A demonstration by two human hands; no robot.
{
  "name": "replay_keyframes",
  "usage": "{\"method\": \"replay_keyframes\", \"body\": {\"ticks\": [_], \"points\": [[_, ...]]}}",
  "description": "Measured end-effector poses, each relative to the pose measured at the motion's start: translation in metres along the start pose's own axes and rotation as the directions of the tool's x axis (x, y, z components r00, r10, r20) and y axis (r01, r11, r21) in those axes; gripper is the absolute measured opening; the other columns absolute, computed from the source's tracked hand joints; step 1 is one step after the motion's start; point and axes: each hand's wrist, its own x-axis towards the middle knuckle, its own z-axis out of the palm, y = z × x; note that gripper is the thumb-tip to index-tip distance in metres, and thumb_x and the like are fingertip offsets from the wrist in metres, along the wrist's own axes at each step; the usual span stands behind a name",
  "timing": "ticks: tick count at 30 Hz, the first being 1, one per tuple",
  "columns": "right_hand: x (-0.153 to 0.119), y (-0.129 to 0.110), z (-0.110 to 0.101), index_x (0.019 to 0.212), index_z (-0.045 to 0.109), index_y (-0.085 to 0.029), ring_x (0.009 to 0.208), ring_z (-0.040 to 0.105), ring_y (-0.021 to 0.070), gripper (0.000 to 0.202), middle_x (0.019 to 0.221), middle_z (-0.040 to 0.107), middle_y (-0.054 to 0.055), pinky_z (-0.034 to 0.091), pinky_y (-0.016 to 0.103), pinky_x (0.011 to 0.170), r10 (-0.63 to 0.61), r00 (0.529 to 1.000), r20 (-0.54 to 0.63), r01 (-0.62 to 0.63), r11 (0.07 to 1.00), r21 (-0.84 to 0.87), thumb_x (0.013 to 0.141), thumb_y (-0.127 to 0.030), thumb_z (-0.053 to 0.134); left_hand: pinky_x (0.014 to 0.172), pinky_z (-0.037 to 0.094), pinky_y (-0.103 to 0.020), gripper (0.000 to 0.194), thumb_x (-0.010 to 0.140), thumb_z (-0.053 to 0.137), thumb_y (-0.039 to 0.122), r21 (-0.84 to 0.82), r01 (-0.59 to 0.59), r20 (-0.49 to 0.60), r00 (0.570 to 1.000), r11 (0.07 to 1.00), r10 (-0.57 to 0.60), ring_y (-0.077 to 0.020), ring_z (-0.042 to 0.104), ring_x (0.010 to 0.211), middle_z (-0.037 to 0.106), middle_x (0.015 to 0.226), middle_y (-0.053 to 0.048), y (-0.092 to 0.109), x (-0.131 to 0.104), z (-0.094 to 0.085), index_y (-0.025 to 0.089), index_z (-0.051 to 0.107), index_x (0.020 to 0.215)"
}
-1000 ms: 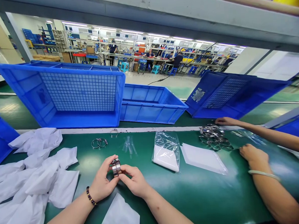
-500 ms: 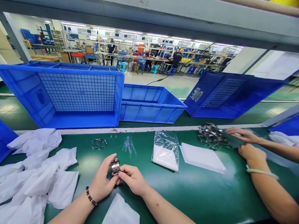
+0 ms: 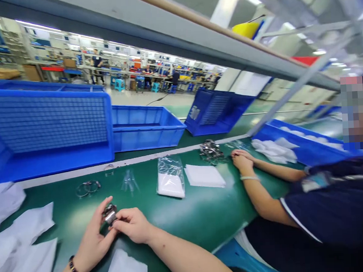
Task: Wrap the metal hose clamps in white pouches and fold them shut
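A: Gripping what, and where?

B: Pinching small metal bands (image 3: 110, 214) between the left grip (image 3: 93, 234) and the right grip (image 3: 135, 226), over the left part of the green surface (image 3: 180, 221), well in from the white strip (image 3: 64, 175) along the far edge.

A: Lying nearer to one side?

B: Touching both sides. Sitting just right of the left grip, within the curve of thumb and fingers; sitting just left of the right grip, against bent fingertips. Seeming held clear of the surface.

A: Pointing which way?

B: Tilting, apparently, but blurring too much for naming the long axis surely.

A: And looking like what?

B: Gleaming silver, curving smoothly on the lower part, turning darker and busier toward the top; not showing clearly enough for counting. Facing loose rings (image 3: 88, 188) toward the far edge, and hovering beyond a white wrapper (image 3: 126, 268) lying toward the near edge.
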Motion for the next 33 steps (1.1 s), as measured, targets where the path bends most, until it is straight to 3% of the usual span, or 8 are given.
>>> {"method": "replay_keyframes", "body": {"ticks": [4, 10, 18, 24, 28, 33], "points": [[0.007, 0.003, -0.004, 0.077, 0.067, -0.016, 0.074, 0.062, 0.0136, 0.024, 0.076, 0.066, 0.0, 0.047, 0.023, 0.07, 0.021, 1.0, -0.014, -0.022, 0.998, -0.053, 0.075, -0.039, 0.062, 0.093, 0.048, -0.042, 0.067, 0.081, 0.055, 0.033, -0.095, 0.065, 0.011, 0.998, 0.993, -0.064, -0.0262, 0.054, 0.114, 0.035, 0.142, -0.011, -0.007, 0.008, -0.001, 0.032, 0.02, 0.138], [0.012, 0.01, -0.004, 0.076, 0.068, -0.017, 0.077, 0.06, 0.0124, 0.014, 0.078, 0.065, -0.002, 0.045, 0.021, 0.076, -0.01, 0.999, -0.042, 0.006, 0.996, -0.094, 0.074, -0.03, 0.063, 0.089, 0.05, -0.042, 0.063, 0.075, 0.059, 0.042, -0.004, 0.086, 0.01, 0.996, 0.996, -0.086, -0.0272, 0.058, 0.108, 0.048, 0.131, -0.008, -0.027, 0.009, -0.003, 0.032, 0.032, 0.132], [0.012, 0.007, -0.004, 0.076, 0.068, -0.016, 0.069, 0.055, 0.0088, 0.008, 0.074, 0.062, -0.003, 0.043, 0.017, 0.074, -0.048, 0.998, -0.051, 0.044, 0.997, -0.066, 0.072, -0.021, 0.064, 0.086, 0.051, -0.042, 0.068, 0.072, 0.061, 0.045, 0.055, 0.07, -0.021, 0.997, 0.996, -0.069, -0.0288, 0.057, 0.108, 0.048, 0.13, -0.008, -0.043, 0.009, -0.003, 0.033, 0.032, 0.132], [0.013, 0.005, -0.007, 0.08, 0.069, -0.019, 0.063, 0.051, 0.0067, 0.008, 0.069, 0.06, -0.005, 0.041, 0.013, 0.062, -0.062, 0.996, -0.07, 0.038, 0.952, -0.303, 0.075, -0.021, 0.063, 0.098, 0.038, -0.052, 0.076, 0.07, 0.062, 0.045, 0.053, 0.078, -0.025, 0.997, 0.996, -0.076, -0.0307, 0.053, 0.113, 0.043, 0.135, -0.007, -0.041, 0.013, -0.002, 0.034, 0.026, 0.136], [0.015, 0.003, -0.014, 0.088, 0.066, -0.021, 0.068, 0.056, 0.0083, 0.013, 0.076, 0.064, -0.004, 0.042, 0.015, 0.062, -0.163, 0.985, -0.052, 0.102, 0.805, -0.585, 0.082, -0.026, 0.057, 0.1, 0.037, -0.053, 0.077, 0.071, 0.063, 0.046, -0.049, 0.114, -0.063, 0.991, 0.992, -0.117, -0.0306, 0.051, 0.116, 0.039, 0.139, -0.006, -0.029, 0.017, -0.005, 0.034, 0.024, 0.137], [0.014, 0.0, -0.02, 0.087, 0.062, -0.018, 0.08, 0.059, 0.0133, 0.014, 0.086, 0.067, 0.002, 0.044, 0.021, 0.07, -0.247, 0.962, 0.119, 0.216, 0.414, -0.884, 0.085, -0.026, 0.05, 0.1, 0.038, -0.053, 0.065, 0.076, 0.059, 0.044, -0.146, 0.151, -0.097, 0.981, 0.978, -0.166, -0.0289, 0.049, 0.118, 0.043, 0.134, -0.008, -0.027, 0.018, -0.009, 0.032, 0.029, 0.133]]}}
